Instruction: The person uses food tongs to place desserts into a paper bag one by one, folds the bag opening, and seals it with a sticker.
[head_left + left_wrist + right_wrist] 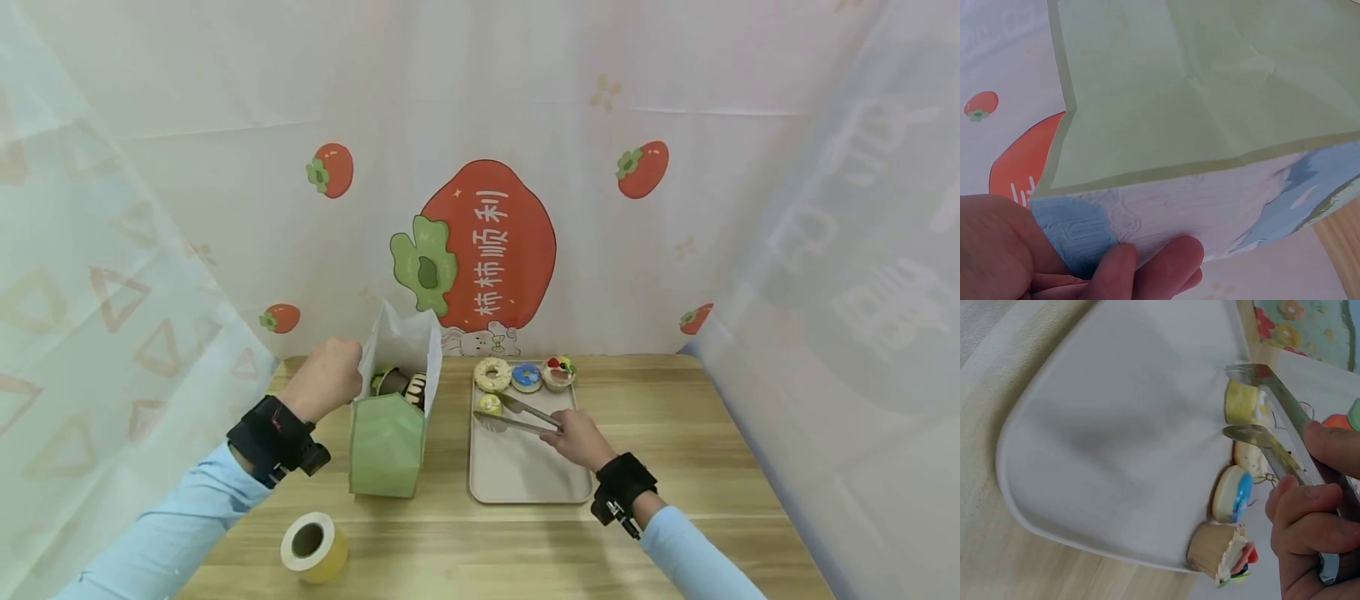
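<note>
My left hand [330, 379] grips the side edge of an upright paper bag [386, 450], green on its near face. In the left wrist view, curled fingers [1169, 265] lie against its patterned side. Inside the open top sit a brown cup-shaped pastry [392, 382] and a chocolate-striped one [416, 389]. Metal tongs [521, 425] are held in my right hand [581, 442]. Their tips stand on either side of a small yellow cake [1241, 402] on a pale tray [525, 475]; whether they press it, I cannot tell.
Along the tray's far edge stand a cream doughnut [482, 379], a blue-iced doughnut [517, 377] and a fruit-topped cupcake [557, 379]. A roll of yellow tape [330, 557] is at the front left of the wooden table [465, 550]. Printed curtains [600, 267] hang behind and at both sides.
</note>
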`<state>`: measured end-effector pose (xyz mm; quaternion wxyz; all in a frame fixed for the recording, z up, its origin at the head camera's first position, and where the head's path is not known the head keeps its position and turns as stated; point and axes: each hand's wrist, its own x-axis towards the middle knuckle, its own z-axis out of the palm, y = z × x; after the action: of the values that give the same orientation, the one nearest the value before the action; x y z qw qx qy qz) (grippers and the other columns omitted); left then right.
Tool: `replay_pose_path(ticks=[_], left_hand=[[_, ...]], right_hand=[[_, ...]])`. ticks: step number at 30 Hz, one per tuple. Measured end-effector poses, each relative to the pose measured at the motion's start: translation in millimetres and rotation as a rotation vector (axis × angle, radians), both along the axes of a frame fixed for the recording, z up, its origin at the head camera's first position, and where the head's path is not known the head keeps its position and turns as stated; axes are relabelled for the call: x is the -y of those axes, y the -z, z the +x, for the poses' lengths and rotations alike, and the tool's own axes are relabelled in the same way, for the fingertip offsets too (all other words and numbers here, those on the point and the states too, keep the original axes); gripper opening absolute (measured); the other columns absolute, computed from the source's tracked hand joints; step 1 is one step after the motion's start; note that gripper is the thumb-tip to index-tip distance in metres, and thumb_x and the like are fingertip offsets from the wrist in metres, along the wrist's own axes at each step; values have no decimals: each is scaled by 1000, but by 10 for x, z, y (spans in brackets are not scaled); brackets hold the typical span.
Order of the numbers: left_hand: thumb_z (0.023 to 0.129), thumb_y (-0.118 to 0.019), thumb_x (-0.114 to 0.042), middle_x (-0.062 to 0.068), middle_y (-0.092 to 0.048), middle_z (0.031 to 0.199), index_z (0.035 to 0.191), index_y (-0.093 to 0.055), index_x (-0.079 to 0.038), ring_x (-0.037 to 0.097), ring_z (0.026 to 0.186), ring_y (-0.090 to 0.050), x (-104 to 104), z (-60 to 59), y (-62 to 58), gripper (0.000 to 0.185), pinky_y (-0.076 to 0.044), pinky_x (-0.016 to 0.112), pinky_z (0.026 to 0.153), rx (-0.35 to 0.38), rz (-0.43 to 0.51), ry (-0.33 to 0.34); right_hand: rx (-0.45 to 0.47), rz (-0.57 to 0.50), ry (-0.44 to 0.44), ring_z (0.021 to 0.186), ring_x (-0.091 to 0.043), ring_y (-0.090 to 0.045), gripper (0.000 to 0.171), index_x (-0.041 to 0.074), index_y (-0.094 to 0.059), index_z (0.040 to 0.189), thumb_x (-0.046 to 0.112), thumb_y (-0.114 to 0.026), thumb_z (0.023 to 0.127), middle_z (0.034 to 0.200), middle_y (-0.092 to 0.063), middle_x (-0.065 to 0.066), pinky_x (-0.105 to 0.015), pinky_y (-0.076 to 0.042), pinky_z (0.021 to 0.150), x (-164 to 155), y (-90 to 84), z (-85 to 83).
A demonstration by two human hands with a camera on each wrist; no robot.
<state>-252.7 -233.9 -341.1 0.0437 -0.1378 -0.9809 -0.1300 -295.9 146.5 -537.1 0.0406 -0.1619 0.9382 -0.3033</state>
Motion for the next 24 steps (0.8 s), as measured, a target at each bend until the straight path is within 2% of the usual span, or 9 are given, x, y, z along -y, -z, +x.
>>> replay_pose_path(ticks=[3,7,11,14,18,22,24], left_hand=[[81,-52,12,2,-39,61,69,-54,-1,15,50,-38,7,7,15,17,-31,26,47,-15,4,11],[80,-52,12,1,-36,61,68,-51,-1,15,51,-35,16,14,30,18,-29,26,47,-47,3,27],[80,-52,13,1,-35,61,67,-51,-2,14,51,-34,16,17,45,19,-29,26,47,-58,8,35],[80,-52,13,1,-35,61,67,-51,-2,14,51,-34,22,18,57,19,-29,26,47,-47,15,32],[81,-51,12,2,-38,60,68,-52,-1,15,51,-36,49,16,61,18,-30,26,47,-33,6,18],[80,-51,12,6,-47,59,71,-55,2,16,49,-43,88,-3,49,14,-35,26,46,-20,4,17],[79,-52,12,8,-52,60,73,-57,4,17,48,-48,108,-12,37,11,-37,26,45,-4,14,19]], right_hand=[[-55,38,-5,49,-8,-37,16,6,-66,78,16,-74,88,58,-44,5,-21,-27,47,23,60,16],[-102,50,7,51,-9,-42,15,7,-67,77,15,-74,88,60,-52,4,-22,-32,49,29,98,31],[-98,19,26,52,-10,-43,15,8,-69,76,14,-74,88,60,-52,5,-22,-33,51,-11,97,51],[-57,-31,49,52,-9,-40,11,8,-72,79,14,-74,88,60,-49,6,-22,-31,51,-76,46,95],[-1,-119,44,50,-7,-35,12,4,-76,92,15,-71,90,61,-47,5,-20,-27,49,-187,-140,177],[-26,-190,6,50,-4,-33,22,1,-74,105,18,-69,93,66,-50,4,-20,-27,48,-275,-436,262],[-59,-217,-20,51,-3,-34,24,0,-74,106,20,-68,93,67,-49,4,-20,-27,48,-285,-615,299]])
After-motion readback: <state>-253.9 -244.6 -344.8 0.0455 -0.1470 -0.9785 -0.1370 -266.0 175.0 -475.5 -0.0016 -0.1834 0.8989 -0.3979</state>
